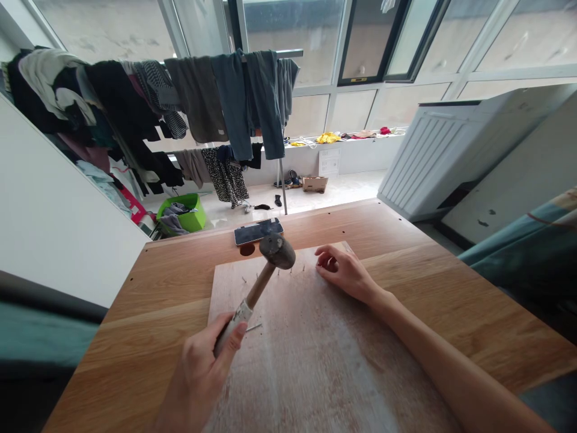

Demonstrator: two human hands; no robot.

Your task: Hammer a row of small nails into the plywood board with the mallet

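My left hand (202, 367) is closed round the wooden handle of a mallet (265, 267), whose dark round head hangs over the far part of a pale worn board (315, 355). A thin nail also sticks out from between the left fingers. My right hand (340, 267) rests on the board's far edge with fingers curled, fingertips pinched near small nails (297, 270) that stand in a row in the board. I cannot make out whether the pinch holds a nail.
The board lies on a wooden table (148, 313). A phone (258, 231) lies at the table's far edge beside a round hole. Beyond are a clothes rack (202, 102), a green basket (183, 211) and a white unit (451, 144) at right.
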